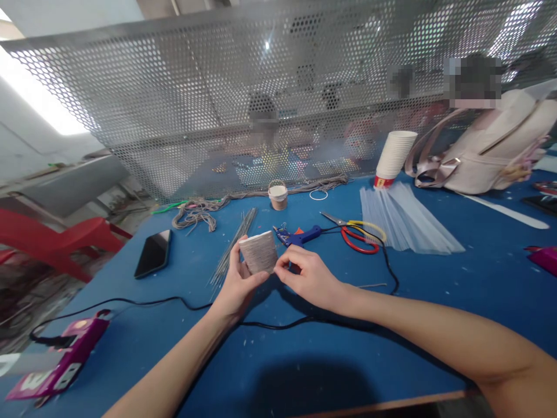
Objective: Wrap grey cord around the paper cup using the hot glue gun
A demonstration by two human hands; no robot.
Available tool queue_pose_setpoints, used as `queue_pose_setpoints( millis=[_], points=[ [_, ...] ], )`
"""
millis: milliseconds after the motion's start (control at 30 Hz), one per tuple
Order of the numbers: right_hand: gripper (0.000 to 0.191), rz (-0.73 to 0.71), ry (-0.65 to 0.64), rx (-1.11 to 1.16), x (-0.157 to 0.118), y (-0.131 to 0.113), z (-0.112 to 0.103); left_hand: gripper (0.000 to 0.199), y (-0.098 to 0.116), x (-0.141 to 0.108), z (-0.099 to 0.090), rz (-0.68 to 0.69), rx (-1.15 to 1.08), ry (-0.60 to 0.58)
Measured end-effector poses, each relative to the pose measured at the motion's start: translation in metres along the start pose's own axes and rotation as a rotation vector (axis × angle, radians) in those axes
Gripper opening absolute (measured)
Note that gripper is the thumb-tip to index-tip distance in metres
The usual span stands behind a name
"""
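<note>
A paper cup wrapped in rows of grey-brown cord (260,253) is tilted in my left hand (237,284), thumb along its lower edge and fingers behind it. At the cup's lower right side, my right hand (311,276) is closed in a pinch. Whatever sits between those fingertips is too small to make out. Just beyond my hands lie a blue glue gun (310,235) and scissors with red and yellow handles (360,237). Thin grey stems (235,247) lie bundled behind my left hand.
Farther back stand a small lidded basket (278,197), stacked paper cups (395,157) and a backpack (483,145) before a perforated metal screen (195,116). Loose cord (195,215), clear plastic strips (404,220), a phone (153,253) and a purple power strip (72,354) lie around. A black cable crosses the table.
</note>
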State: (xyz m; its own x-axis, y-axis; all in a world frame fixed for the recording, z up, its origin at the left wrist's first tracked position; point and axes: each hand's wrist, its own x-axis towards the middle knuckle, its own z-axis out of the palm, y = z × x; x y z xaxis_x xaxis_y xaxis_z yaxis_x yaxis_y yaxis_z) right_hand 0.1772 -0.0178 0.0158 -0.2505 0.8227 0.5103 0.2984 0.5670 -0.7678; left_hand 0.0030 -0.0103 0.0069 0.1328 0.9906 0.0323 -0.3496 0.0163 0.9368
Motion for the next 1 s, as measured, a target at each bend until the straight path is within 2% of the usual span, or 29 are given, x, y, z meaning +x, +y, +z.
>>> queue_pose_setpoints(
  millis=[100, 267, 567, 833, 1000],
  points=[
    [0.016, 0.046, -0.005, 0.050, 0.003, -0.002, -0.003, 0.081, 0.002, 0.001, 0.000, -0.008, -0.035, -0.007],
    [0.010, 0.035, 0.010, 0.066, 0.003, -0.001, -0.002, 0.071, 0.005, 0.000, -0.001, -0.028, -0.023, -0.024],
    [0.011, 0.048, 0.003, 0.030, 0.001, 0.001, 0.001, 0.072, 0.004, -0.001, 0.001, -0.084, -0.037, -0.082],
    [0.014, 0.087, -0.043, 0.099, 0.005, -0.005, -0.007, 0.066, 0.006, -0.001, 0.002, -0.043, -0.036, -0.037],
    [0.010, 0.074, -0.045, 0.120, 0.001, -0.012, -0.006, 0.073, 0.009, 0.004, -0.002, 0.030, -0.038, 0.028]
  ],
)
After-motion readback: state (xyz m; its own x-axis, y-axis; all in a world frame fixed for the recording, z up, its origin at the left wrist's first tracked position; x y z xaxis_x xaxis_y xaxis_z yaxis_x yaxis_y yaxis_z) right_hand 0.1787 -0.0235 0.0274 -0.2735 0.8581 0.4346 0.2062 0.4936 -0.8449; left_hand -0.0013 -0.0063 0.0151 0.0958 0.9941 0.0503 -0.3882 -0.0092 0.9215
